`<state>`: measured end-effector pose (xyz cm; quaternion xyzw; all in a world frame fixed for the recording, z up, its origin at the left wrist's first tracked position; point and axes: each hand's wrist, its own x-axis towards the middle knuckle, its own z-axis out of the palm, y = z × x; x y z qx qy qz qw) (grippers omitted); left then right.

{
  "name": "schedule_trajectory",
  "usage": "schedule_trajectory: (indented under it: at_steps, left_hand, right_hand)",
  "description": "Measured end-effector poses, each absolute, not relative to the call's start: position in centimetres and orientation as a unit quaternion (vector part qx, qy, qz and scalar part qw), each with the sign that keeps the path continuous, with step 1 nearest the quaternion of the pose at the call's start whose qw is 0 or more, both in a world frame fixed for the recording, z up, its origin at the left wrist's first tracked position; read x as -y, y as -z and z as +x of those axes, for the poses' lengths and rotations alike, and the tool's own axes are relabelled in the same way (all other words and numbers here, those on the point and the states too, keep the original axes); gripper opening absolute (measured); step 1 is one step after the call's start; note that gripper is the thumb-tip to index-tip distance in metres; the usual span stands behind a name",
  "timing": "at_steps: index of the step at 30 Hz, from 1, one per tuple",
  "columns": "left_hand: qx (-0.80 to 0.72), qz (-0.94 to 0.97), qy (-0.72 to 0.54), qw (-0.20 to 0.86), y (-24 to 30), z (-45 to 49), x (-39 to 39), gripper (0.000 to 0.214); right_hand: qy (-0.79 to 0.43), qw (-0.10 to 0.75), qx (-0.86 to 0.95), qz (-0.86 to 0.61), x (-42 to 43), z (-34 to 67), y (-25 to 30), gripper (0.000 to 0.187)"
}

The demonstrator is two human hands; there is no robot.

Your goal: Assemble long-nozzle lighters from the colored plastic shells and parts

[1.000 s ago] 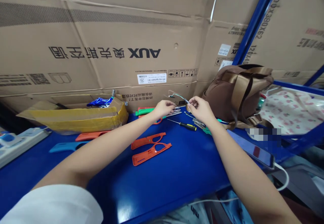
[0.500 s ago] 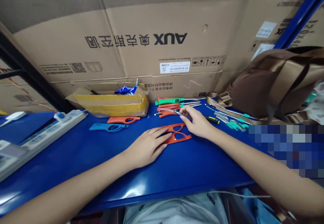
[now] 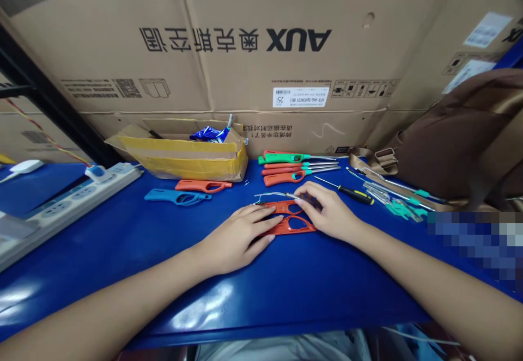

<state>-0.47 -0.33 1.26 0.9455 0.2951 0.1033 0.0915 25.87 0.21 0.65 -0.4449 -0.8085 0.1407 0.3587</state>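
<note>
Two orange lighter handle halves lie side by side on the blue table in front of me. My left hand rests over their left ends, its fingers stretched out and touching them. Just above the upper half, my right hand pinches a thin metal lighter tube, with fine wires running out to the left. Part of that tube is hidden by the fingers. A black-and-yellow screwdriver lies beyond my right hand.
Green and orange lighters lie at the back. More metal tubes with teal ends are to the right, near a brown bag. Left are blue handle parts, a yellow-taped box and a power strip.
My right hand has lowered the metal tube closer to the upper orange half. My left hand stays on the halves. The head view has shifted slightly.
</note>
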Motion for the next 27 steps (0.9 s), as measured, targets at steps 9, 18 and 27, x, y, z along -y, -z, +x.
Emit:
schedule_trajectory:
  at_steps: [9, 18, 27]
  left_hand:
    - [-0.306, 0.921, -0.213, 0.109, -1.1, -0.6, 0.5, 0.045]
    - [-0.341, 0.835, -0.415, 0.124, -1.4, -0.7, -0.9, 0.007]
    - [-0.369, 0.812, -0.424, 0.153, -0.7, -0.7, -1.3, 0.023]
  right_hand:
    - [-0.113, 0.369, 0.806, -0.448, 0.1, 25.9, -1.5, 0.013]
    - [-0.122, 0.332, 0.811, -0.467, 0.3, 26.1, -1.5, 0.015]
    - [-0.126, 0.302, 0.820, -0.469, 0.9, 26.0, -1.7, 0.015]
